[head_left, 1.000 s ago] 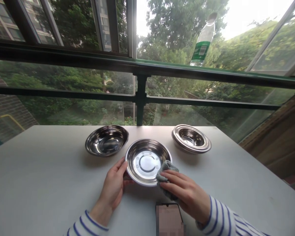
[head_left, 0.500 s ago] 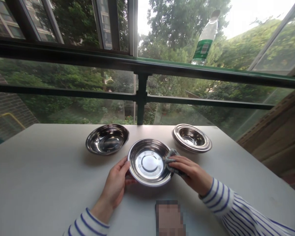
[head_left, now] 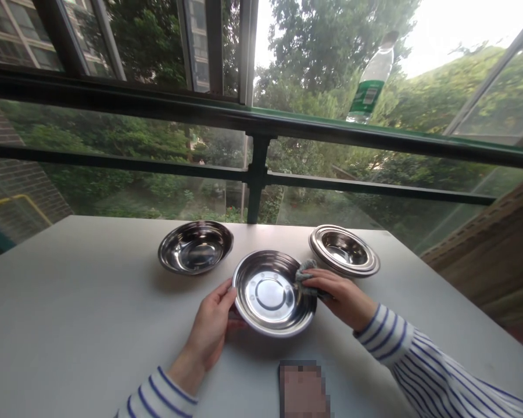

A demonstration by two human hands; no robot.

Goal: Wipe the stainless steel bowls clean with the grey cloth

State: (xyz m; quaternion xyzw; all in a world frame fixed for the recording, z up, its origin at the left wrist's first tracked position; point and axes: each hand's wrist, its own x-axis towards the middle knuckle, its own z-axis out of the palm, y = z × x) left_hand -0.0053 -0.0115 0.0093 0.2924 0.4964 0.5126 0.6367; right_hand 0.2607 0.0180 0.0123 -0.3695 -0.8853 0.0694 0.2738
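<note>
A shiny stainless steel bowl [head_left: 271, 293] is held tilted toward me over the white table. My left hand [head_left: 211, 325] grips its left rim, thumb on the edge and the other fingers underneath. On the right, my right hand [head_left: 342, 296] is closed on a grey cloth [head_left: 305, 274], which lies against the bowl's upper right rim and inner wall. Part of the cloth is hidden under the fingers. Behind to the left stands another steel bowl [head_left: 196, 248]. Behind to the right, just past my right hand, sits a stack of steel bowls [head_left: 345, 251].
The white table [head_left: 91, 302] ends at a dark green railing [head_left: 165, 113] with glass. A clear plastic bottle with a green label [head_left: 368, 93] stands on the rail. Near the front edge lies a pixelated, dark-edged flat object [head_left: 304, 389]. A brown panel [head_left: 501, 255] borders the right side.
The whole view has shifted slightly, moving things right and a little down. The bowl's right side tips lower, and the cloth sits a bit higher along its rim. Both hands keep their hold.
</note>
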